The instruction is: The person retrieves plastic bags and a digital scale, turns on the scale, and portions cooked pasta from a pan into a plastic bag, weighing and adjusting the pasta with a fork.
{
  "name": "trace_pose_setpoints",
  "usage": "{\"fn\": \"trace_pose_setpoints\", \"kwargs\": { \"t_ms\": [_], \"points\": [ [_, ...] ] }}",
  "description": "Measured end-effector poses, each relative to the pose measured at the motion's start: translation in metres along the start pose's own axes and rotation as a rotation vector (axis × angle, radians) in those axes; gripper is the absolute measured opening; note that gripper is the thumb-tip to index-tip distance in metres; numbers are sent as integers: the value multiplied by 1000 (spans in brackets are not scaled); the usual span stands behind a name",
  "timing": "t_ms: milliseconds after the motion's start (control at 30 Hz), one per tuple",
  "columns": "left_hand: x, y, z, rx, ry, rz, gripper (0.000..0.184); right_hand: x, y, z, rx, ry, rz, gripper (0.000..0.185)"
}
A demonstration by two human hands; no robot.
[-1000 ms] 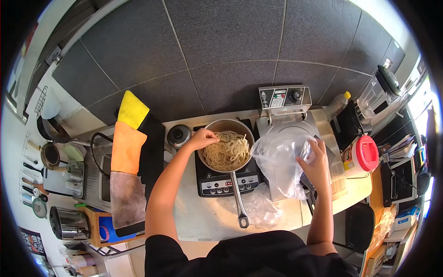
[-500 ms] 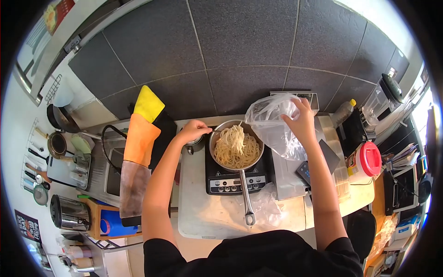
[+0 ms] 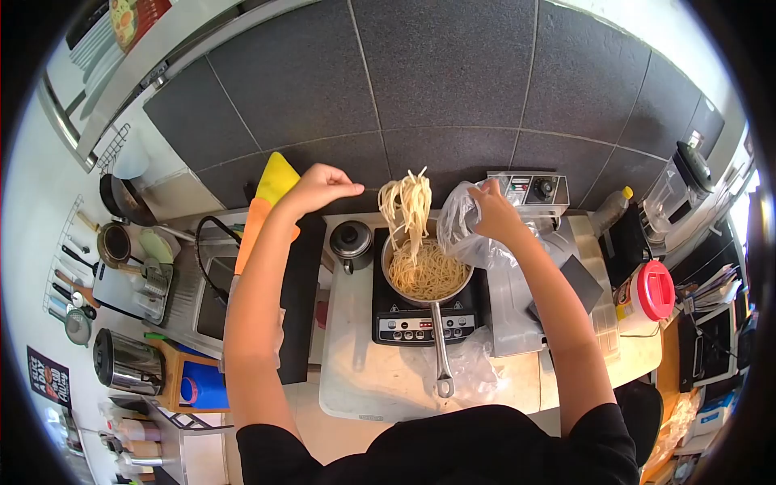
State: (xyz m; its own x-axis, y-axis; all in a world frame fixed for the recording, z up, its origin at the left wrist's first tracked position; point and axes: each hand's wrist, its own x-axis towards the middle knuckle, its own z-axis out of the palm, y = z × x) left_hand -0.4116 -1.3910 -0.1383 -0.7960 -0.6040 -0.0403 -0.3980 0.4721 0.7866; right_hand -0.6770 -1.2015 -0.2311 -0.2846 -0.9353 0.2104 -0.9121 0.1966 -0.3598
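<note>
While the left hand [image 3: 320, 189] pinched a thin utensil [image 3: 371, 190], pale noodles [image 3: 406, 207] hung left of the clear plastic bag [image 3: 459, 226] the right hand [image 3: 496, 213] gripped.

Utensil [image 3: 371, 190] tip hidden in noodles [image 3: 406, 208]; cooktop [image 3: 426, 331] labels too small.

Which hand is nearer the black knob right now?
Right. The right hand, holding the bag, is just left of the knob; the left hand is farther off, beyond the pan to its left.
</note>
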Motion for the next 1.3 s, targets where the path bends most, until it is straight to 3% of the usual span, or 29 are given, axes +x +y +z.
{"fn": "trace_pose_setpoints", "kwargs": {
  "t_ms": [133,267,367,433,600,700,867,1300],
  "points": [
    [-3,33,-15,35,65,10,22,9,-6,-4,-115,-84,65,57],
    [-2,57,-18,46,115,16,27,16,-4,-10,-113,-148,112,64],
    [1,70,-12,54,171,48,30,21,3,-11,143,-137,-25,77],
    [7,75,-10,66,193,55,33,18,-6,-26,601,-396,258,90],
    [18,87,-3,37,225,110,38,11,-2,-17,755,-363,251,93],
    [21,96,1,49,189,67,31,8,1,-13,886,-402,262,92],
    [25,87,11,63,201,72,30,7,-1,-17,1040,-294,220,89],
    [29,22,60,115,187,-2,32,18,-14,-41,986,-300,211,84]
  ]
}}
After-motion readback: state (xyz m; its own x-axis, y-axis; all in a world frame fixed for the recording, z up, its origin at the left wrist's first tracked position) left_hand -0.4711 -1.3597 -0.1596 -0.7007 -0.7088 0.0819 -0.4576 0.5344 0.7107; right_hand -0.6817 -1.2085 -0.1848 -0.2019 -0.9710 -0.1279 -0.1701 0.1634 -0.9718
